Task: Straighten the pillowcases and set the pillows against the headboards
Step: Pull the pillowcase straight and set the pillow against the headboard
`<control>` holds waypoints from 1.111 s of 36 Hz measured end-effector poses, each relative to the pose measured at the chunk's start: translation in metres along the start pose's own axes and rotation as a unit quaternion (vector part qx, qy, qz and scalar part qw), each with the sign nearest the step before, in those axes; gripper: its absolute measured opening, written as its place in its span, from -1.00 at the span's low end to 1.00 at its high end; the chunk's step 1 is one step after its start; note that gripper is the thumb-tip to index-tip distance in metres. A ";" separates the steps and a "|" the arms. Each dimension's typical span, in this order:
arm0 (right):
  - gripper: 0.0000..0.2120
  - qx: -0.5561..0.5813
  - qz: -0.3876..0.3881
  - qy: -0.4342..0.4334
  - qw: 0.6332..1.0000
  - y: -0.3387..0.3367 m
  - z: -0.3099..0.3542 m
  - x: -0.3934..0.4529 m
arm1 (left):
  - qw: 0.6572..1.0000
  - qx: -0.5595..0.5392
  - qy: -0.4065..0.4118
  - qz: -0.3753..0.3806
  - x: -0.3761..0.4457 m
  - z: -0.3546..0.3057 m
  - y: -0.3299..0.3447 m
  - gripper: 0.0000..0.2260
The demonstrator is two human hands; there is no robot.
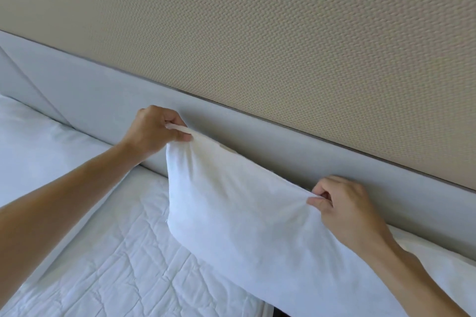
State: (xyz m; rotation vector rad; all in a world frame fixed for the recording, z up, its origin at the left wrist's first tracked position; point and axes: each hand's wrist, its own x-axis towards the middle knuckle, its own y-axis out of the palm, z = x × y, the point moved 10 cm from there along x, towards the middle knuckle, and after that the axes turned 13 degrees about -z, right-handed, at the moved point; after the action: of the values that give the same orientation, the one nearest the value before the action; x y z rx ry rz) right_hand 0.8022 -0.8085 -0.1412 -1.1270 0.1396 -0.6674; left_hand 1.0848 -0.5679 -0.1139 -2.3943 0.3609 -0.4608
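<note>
Wall: beige woven-textured panel (pixel 257 33) fills the upper part of my view, ending at a thin dark trim line.
Headboard: pale grey padded band (pixel 108 90) running slantwise below the panel, from upper left down to the right edge.
Bed: white quilted cover (pixel 116 265) with stitched lines, spread across the lower left.
Pillow: white pillow (pixel 244 213) in its pillowcase, held up on edge just in front of the headboard, its lower part resting on the quilted cover; whether its back touches the headboard I cannot tell.
Left hand: my left hand (pixel 154 131) is at the pillow's upper left corner, fingers curled and pinching a bunched fold of the pillowcase against the thumb.
Right hand: my right hand (pixel 347 206) is at the top edge further right and lower, thumb and curled fingers clamped on a gather of the fabric, which puckers toward the grip.
Second pillow: another white pillow (pixel 33 141) lies at the far left against the headboard.
Third pillow: white fabric (pixel 443 265) shows past my right forearm, along the headboard.
</note>
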 end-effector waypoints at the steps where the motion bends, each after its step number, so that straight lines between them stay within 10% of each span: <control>1: -0.76 -0.008 -0.009 0.004 1.000 -0.001 0.001 0.000 | 1.000 -0.008 -0.005 0.002 -0.001 0.002 0.001 -0.88; 15: -0.68 0.080 0.057 -0.069 0.993 0.071 0.126 0.044 | 0.957 -0.244 -0.111 0.110 -0.020 0.031 0.019 -0.75; 25: -0.81 -0.070 -0.033 -0.119 0.990 0.055 0.155 0.062 | 0.966 -0.244 -0.077 0.041 -0.002 0.030 0.007 -0.86; 33: -0.55 0.002 0.115 -0.181 0.977 0.101 0.230 0.083 | 0.941 -0.304 -0.083 0.120 -0.012 0.032 0.017 -0.80; 40: -0.76 -0.027 0.157 -0.134 0.978 0.143 0.241 0.095 | 0.910 -0.356 -0.147 0.155 -0.046 0.085 0.040 -0.56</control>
State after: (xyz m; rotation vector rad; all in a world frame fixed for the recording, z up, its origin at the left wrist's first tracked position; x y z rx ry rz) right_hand 1.0422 -0.6345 -0.1374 -1.2041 0.1022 -0.2294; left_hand 1.0732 -0.5323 -0.2118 -2.9600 0.8727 0.2312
